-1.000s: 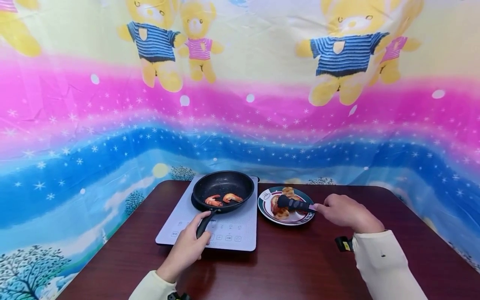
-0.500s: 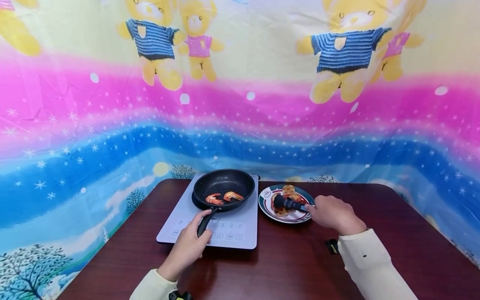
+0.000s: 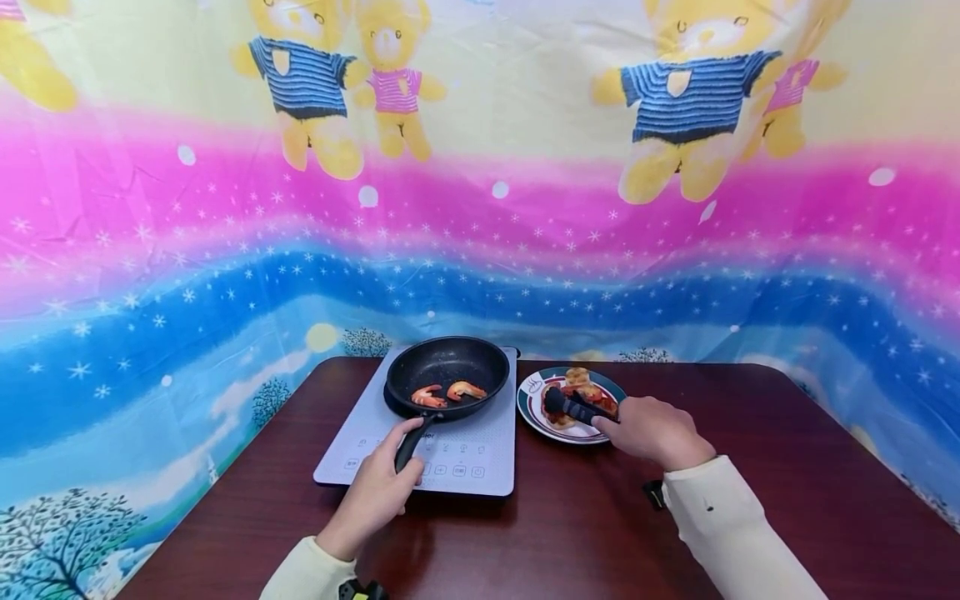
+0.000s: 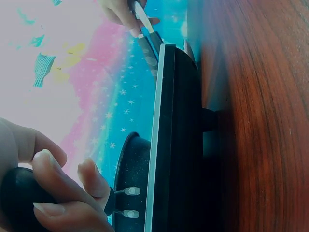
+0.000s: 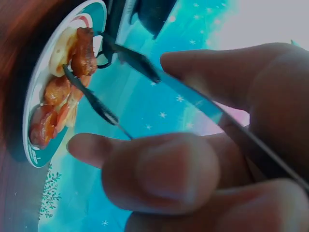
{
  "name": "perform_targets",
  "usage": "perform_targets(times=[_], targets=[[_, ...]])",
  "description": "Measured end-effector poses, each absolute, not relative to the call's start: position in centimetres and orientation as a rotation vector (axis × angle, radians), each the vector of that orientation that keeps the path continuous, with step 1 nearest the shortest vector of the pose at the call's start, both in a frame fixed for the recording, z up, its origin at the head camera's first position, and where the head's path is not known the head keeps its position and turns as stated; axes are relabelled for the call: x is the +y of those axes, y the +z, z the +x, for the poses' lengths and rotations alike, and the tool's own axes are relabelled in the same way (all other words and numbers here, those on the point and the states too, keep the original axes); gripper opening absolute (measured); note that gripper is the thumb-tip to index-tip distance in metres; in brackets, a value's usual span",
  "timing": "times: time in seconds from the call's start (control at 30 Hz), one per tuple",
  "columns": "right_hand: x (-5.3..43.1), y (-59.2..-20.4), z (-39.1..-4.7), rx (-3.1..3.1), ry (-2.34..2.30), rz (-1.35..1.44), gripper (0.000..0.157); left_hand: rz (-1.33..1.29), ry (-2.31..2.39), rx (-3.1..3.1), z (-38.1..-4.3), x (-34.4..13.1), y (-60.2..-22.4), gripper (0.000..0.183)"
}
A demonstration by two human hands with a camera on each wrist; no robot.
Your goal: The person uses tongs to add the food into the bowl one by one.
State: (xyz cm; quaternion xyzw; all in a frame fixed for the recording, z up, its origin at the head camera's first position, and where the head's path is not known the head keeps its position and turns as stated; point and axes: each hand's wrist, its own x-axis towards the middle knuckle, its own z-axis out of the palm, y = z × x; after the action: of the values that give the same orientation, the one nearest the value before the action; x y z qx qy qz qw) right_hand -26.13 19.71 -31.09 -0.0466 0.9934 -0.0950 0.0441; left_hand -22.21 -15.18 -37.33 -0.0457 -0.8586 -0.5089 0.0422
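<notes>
The left hand [image 3: 375, 492] curls snugly round the smooth black handle [image 3: 412, 443] of a round, speckled black frying pan [image 3: 450, 358], two curved orange shrimp [image 3: 466, 390] lying inside, over a flat, pale rectangular cooktop [image 3: 480, 446]. Beside it, the right hand [image 3: 660, 431], fingers partly bent, holds slim metal tongs with ribbed black ends [image 3: 579, 408], arms parted, tips among glossy brown morsels [image 5: 58, 91] on a round white, teal-rimmed plate [image 3: 611, 387].

Open tabletop [image 3: 570, 517] nearside of plate [image 3: 530, 407], slim gap between plate and cooker [image 3: 487, 435], pan [image 3: 450, 364] blocking cooker's rear.
</notes>
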Motion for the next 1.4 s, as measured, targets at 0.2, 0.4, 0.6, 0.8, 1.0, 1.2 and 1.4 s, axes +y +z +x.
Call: perform_targets(times=[0.2,0.4,0.6,0.8,1.0,1.2,1.4], targets=[[19.5,-31.3,-26.3,3.025,-0.241,-0.126,0.047,-0.139,-1.567,-2.631,-22.3,-15.2,-37.3,0.054],[19.5,-31.4,-26.4,3.008,-0.257,-0.148,0.042,-0.139,-1.572,-2.632,-22.2,-15.2,-37.3,0.053],[19.7,-31.0,-26.5,3.064,-0.206,-0.216,0.040,-0.140,-1.569,-2.632,-22.2,-15.1,-37.3,0.053],[20.3,-30.4,-26.1,3.075,-0.198,-0.243,0.037,-0.142,-1.563,-2.632,-22.2,-15.1,-37.3,0.053],[20.2,-30.4,-26.2,3.094,-0.210,-0.210,0.040,-0.134,-1.555,-2.637,-22.2,-15.1,-37.3,0.053],[19.6,-31.3,-26.8,3.112,-0.207,-0.140,0.043,-0.142,-1.566,-2.638,-22.2,-15.2,-37.2,0.053],[19.3,-32.1,-27.5,3.124,-0.198,-0.145,0.052,-0.147,-1.549,-2.633,-22.2,-15.1,-37.2,0.053]])
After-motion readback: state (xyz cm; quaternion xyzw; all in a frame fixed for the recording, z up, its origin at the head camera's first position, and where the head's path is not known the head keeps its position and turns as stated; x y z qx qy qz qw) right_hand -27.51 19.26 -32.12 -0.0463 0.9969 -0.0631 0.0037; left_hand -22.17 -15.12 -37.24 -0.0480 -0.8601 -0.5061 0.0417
